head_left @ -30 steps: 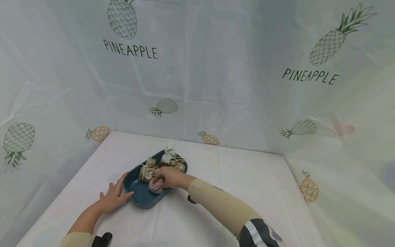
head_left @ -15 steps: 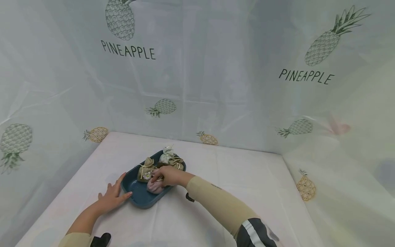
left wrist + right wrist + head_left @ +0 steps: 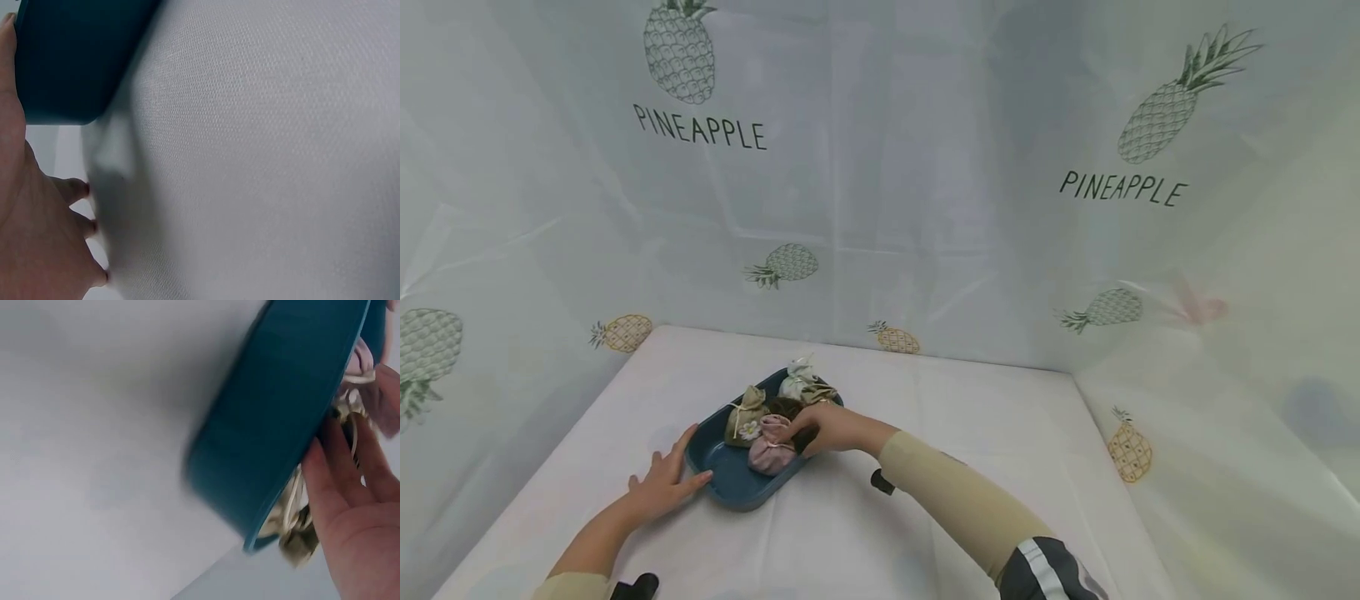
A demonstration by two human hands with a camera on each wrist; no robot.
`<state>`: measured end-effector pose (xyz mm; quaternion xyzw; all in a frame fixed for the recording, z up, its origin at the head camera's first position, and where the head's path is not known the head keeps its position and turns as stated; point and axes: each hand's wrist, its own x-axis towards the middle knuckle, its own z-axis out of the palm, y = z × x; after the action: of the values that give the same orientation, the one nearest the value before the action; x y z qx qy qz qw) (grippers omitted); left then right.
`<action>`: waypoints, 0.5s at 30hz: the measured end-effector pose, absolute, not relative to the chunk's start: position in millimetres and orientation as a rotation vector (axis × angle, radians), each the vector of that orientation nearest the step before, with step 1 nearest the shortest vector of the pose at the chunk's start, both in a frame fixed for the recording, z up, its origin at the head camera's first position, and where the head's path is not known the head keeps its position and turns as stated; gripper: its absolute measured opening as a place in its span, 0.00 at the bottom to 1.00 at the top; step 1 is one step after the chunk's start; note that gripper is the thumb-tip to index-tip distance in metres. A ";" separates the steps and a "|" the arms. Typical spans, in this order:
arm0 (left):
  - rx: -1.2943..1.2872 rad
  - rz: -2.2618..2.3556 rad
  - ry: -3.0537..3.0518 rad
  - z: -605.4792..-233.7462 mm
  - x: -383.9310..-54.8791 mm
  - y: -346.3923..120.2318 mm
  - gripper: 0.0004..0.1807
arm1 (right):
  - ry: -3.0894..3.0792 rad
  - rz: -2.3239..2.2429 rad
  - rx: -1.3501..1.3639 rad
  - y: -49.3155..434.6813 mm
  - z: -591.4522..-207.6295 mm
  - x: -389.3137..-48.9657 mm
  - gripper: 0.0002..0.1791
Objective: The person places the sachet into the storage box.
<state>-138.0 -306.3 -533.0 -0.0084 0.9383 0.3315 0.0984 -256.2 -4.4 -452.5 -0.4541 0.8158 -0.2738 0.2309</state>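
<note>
A blue tray (image 3: 730, 487) with rounded corners holds several small drawstring pouches. My left hand (image 3: 658, 485) rests at its near-left end, thumb and fingers spread along the outside; in the left wrist view the fingers touch the tray wall (image 3: 69, 69). My right hand (image 3: 838, 427) reaches over the right rim, thumb and index finger apart, beside a pink pouch (image 3: 769, 456). A dark brown pouch (image 3: 785, 407) lies partly hidden under it. In the right wrist view the fingers (image 3: 340, 465) look fairly straight, dipping among the pouches; their tips are hidden.
An olive pouch with a daisy (image 3: 742, 423) sits at the tray's left side. A pale green pouch (image 3: 795, 383) and a khaki one (image 3: 818, 392) fill its far end. A white cloth (image 3: 962, 483) covers the table, and a pineapple-print curtain (image 3: 910, 208) hangs behind.
My right hand has let go of the pink pouch and shifted slightly right, uncovering its tied neck and more of the brown pouch. My left hand stays at the tray. The head view has shifted a little.
</note>
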 end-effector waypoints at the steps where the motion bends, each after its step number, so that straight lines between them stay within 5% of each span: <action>1: -0.022 0.974 2.781 -533.3 -137.8 -306.5 0.51 | 2.247 -0.763 -1.241 -0.2 -452.2 -257.0 0.22; 15: -0.022 0.922 2.795 -529.3 -135.8 -305.6 0.52 | 2.278 -0.903 -1.071 57.5 -442.9 -250.8 0.19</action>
<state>-135.8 -305.6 -529.3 -0.0073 0.9450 0.3117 0.0992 -250.8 57.5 -442.9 -0.3895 0.8288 -0.3285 0.2314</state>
